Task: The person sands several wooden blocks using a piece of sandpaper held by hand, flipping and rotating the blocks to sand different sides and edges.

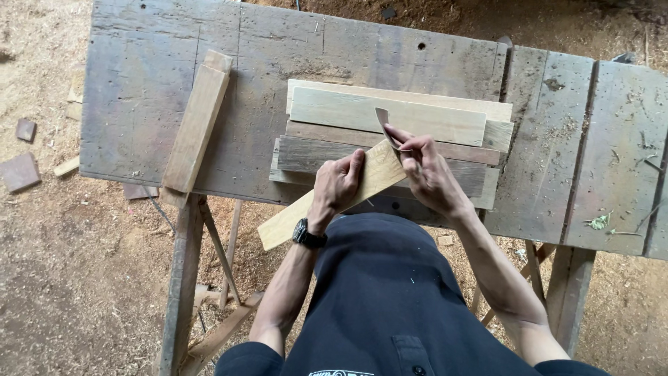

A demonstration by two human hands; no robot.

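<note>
My left hand [337, 186] grips a pale wooden strip [292, 217] that slants from lower left up to the right, its upper end resting on a stack of boards [390, 118]. My right hand [426, 170] pinches a small curved piece of sandpaper [383, 122] against the strip's upper end. A black watch is on my left wrist. The stack holds several flat boards, light ones on top and darker ones under them, lying on the worn grey workbench [153, 63].
A thick pale wood block [197, 125] lies diagonally on the bench to the left of the stack. The bench stands on wooden trestle legs [182, 278]. Sawdust covers the ground, with small wood offcuts [19, 170] at far left.
</note>
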